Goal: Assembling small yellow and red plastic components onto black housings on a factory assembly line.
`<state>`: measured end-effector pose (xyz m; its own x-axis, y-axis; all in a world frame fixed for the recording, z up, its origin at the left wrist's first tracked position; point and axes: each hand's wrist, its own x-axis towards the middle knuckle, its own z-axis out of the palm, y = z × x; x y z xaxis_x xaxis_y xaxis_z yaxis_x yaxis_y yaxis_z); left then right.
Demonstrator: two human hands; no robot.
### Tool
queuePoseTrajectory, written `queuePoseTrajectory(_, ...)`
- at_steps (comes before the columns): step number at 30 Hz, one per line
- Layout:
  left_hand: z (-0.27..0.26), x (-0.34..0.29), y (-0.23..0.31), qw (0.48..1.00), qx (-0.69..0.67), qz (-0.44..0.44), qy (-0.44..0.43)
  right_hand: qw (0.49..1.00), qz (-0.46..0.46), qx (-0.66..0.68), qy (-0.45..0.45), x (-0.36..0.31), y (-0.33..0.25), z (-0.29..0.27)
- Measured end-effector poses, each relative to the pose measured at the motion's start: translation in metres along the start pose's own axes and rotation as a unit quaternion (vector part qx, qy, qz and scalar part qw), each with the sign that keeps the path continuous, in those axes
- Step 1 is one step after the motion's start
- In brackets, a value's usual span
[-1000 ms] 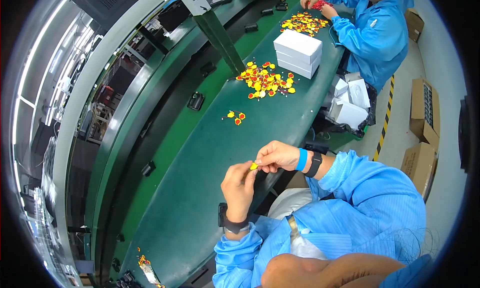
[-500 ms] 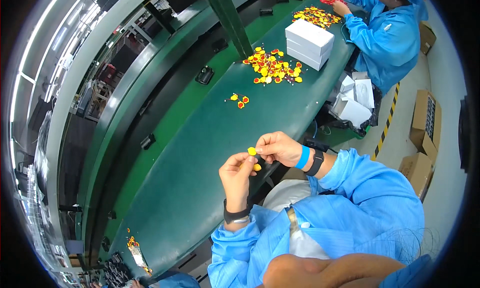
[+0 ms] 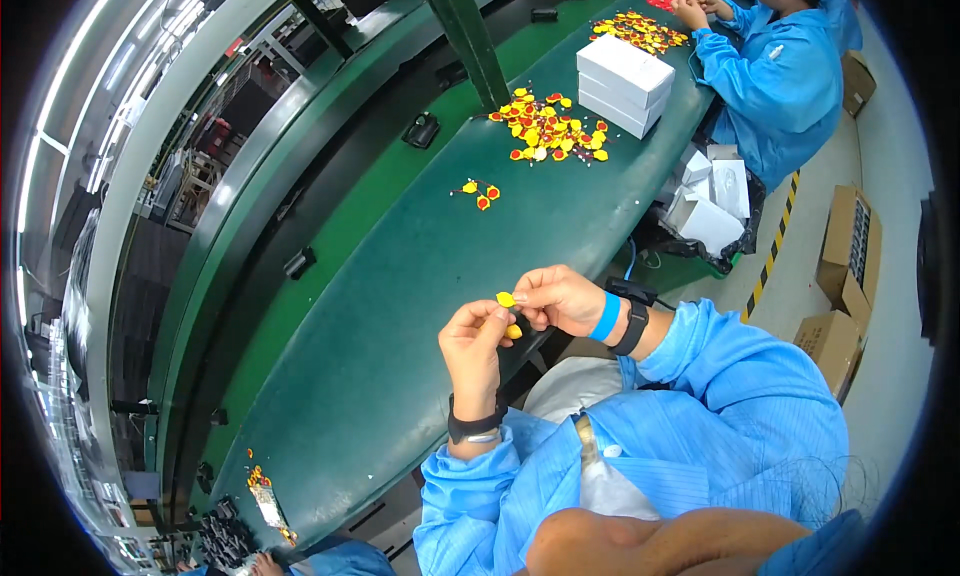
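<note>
My left hand (image 3: pixel 473 342) is closed, thumb and fingertips pinching a small yellow disc-like part (image 3: pixel 506 300). A second yellow piece (image 3: pixel 514 332) shows just below it, by the left fingers; whether the two are joined is too small to tell. From the right, my right hand (image 3: pixel 561 298) meets the upper piece with thumb and index finger pinched at its edge. Both hands are held over the near edge of the green table (image 3: pixel 400 276). Farther off on it lie three similar yellow parts with red centres (image 3: pixel 483 192) and thin dark leads.
Beyond them spreads a pile of yellow-and-red parts (image 3: pixel 548 126), beside stacked white boxes (image 3: pixel 625 81). A co-worker in blue (image 3: pixel 775 86) sits at the far right. A bin of white cartons (image 3: pixel 715 211) stands beside the table. Black devices (image 3: pixel 421 130) sit on the green conveyor at left.
My hands keep almost the same pinch and place. The view has shifted slightly. The co-worker's hands have moved closer together, away from the red pieces.
</note>
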<state>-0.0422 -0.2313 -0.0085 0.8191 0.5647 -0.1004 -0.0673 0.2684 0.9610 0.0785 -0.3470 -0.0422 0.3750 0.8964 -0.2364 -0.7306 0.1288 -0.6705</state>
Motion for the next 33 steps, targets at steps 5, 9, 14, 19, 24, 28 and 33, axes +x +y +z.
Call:
queuePoseTrajectory(5, -0.018, -0.008, -0.003, 0.999, 0.048, 0.008, 0.01, 0.988, 0.057, 0.07, -0.129, -0.006, -0.003, 0.0)
queuePoseTrajectory(9, -0.058, -0.057, 0.016, 0.989, 0.142, -0.024, 0.019, 0.99, 0.035, 0.051, -0.127, -0.005, -0.01, -0.014)
queuePoseTrajectory(14, -0.163, -0.158, 0.003, 0.936, 0.295, -0.185, -0.046, 0.997, -0.066, -0.042, -0.011, 0.011, -0.017, -0.022)
queuePoseTrajectory(19, -0.235, -0.211, -0.087, 0.85, 0.326, -0.346, 0.226, 0.985, -0.126, -0.11, 0.031, 0.026, -0.015, -0.03)
queuePoseTrajectory(24, -0.378, -0.26, -0.267, 0.522, 0.796, -0.25, -0.176, 0.985, -0.116, -0.111, 0.064, 0.026, -0.015, -0.027)
queuePoseTrajectory(28, -0.384, -0.255, -0.299, 0.746, 0.6, -0.285, -0.056, 0.994, -0.026, 0.098, 0.03, 0.021, -0.029, -0.037)
queuePoseTrajectory(33, -0.296, -0.21, -0.244, 0.75, 0.645, -0.146, -0.022, 0.971, -0.025, 0.232, -0.049, 0.016, -0.031, -0.059)
